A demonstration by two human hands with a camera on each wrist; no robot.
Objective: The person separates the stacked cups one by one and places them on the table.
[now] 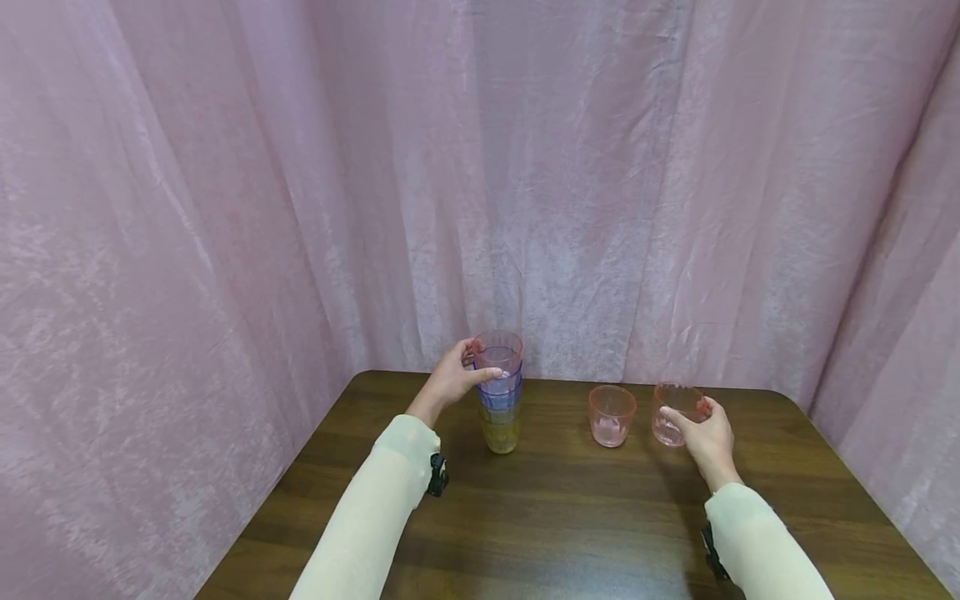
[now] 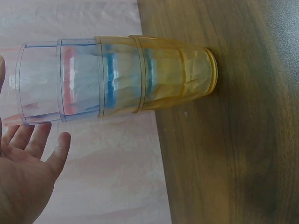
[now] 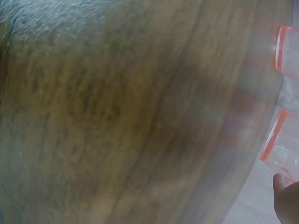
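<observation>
A stack of nested clear cups [image 1: 501, 398] stands at the back of the wooden table [image 1: 570, 517], yellow at the bottom, blue above, a pinkish one on top. My left hand [image 1: 456, 377] reaches round the top cup, thumb across its front; in the left wrist view the fingers [image 2: 32, 149] lie fairly straight beside the stack [image 2: 117, 79]. My right hand [image 1: 705, 432] grips a pink cup [image 1: 673, 412], slightly tilted, at the right. Another pink cup [image 1: 612, 415] stands upright between them. In the right wrist view a fingertip [image 3: 286, 198] touches the held cup [image 3: 279, 149].
Pink curtains [image 1: 480, 167] close in the table at the back and on both sides. The table's front half is bare wood [image 3: 117, 116]. The second pink cup [image 3: 287, 51] shows at the right wrist view's edge.
</observation>
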